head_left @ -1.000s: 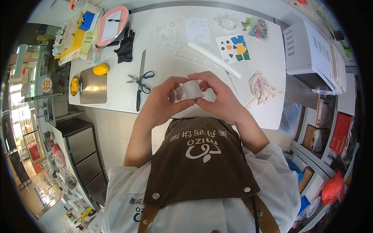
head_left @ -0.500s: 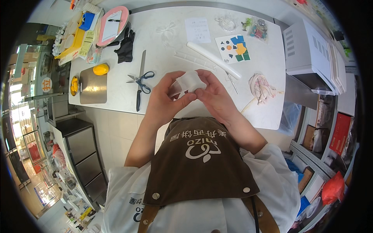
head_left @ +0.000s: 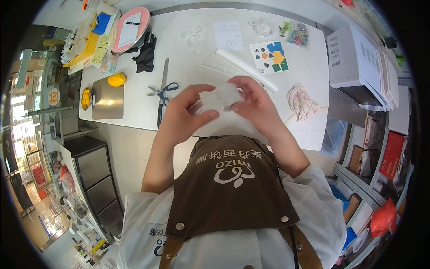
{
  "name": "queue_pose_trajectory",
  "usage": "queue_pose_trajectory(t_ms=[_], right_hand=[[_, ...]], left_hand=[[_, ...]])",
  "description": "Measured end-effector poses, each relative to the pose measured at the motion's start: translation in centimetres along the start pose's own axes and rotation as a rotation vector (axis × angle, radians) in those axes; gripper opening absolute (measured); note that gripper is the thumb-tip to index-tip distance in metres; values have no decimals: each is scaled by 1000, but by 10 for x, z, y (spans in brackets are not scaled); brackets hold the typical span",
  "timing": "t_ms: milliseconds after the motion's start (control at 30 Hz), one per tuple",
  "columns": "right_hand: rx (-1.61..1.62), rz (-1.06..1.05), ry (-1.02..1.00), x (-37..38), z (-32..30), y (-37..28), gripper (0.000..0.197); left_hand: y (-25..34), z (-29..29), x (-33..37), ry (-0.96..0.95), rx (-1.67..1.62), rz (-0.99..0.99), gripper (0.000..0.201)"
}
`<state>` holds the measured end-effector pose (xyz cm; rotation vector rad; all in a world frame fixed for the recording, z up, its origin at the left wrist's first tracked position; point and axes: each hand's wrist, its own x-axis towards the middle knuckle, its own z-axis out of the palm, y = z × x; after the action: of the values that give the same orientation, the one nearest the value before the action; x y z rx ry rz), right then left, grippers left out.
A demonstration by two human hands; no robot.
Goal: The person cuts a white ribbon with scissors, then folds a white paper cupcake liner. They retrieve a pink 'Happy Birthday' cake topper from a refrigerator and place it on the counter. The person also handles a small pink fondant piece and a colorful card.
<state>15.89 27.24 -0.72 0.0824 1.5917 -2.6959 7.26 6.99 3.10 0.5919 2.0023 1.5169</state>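
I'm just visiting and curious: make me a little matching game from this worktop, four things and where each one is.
Things:
1. white piece
2. scissors
3. bunched cloth
4. yellow rounded thing

Places:
A. at a corner of the metal board
B. between the left hand and right hand
C. overlapping a long knife
D. on the table, at the picture's right

Pairs: 1-B, 2-C, 3-D, 4-A

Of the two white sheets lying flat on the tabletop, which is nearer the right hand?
The sheet with coloured shapes; the other sheet bears only faint writing and lies farther from the right hand.
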Motion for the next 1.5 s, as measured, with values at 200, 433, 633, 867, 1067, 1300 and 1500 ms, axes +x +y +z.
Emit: queue_pose_trajectory(t_ms=[200, 433, 633, 867, 1067, 1300, 1500], right_hand=[[86, -25, 116, 2, -5, -7, 55], [-409, -113, 60, -1, -6, -10, 55], [-510, -66, 15, -1, -8, -18, 50], [78, -69, -1, 0, -9, -16, 51], [242, -132, 192, 5, -22, -6, 60], [145, -187, 229, 4, -25, -8, 60], [225, -255, 275, 5, -29, -15, 58]], left_hand=[[-22, -24, 3, -147, 21, 110, 31], [-16, 2, 9, -94, -177, 141, 16], [-45, -8, 13, -159, -522, 58, 18], [-41, -22, 9, -209, -477, -157, 27], [-39, 4, 13, 29, -430, 72, 35], [-49, -14, 14, -44, -903, -70, 33], [-55, -30, 1, -295, -761, -151, 28]])
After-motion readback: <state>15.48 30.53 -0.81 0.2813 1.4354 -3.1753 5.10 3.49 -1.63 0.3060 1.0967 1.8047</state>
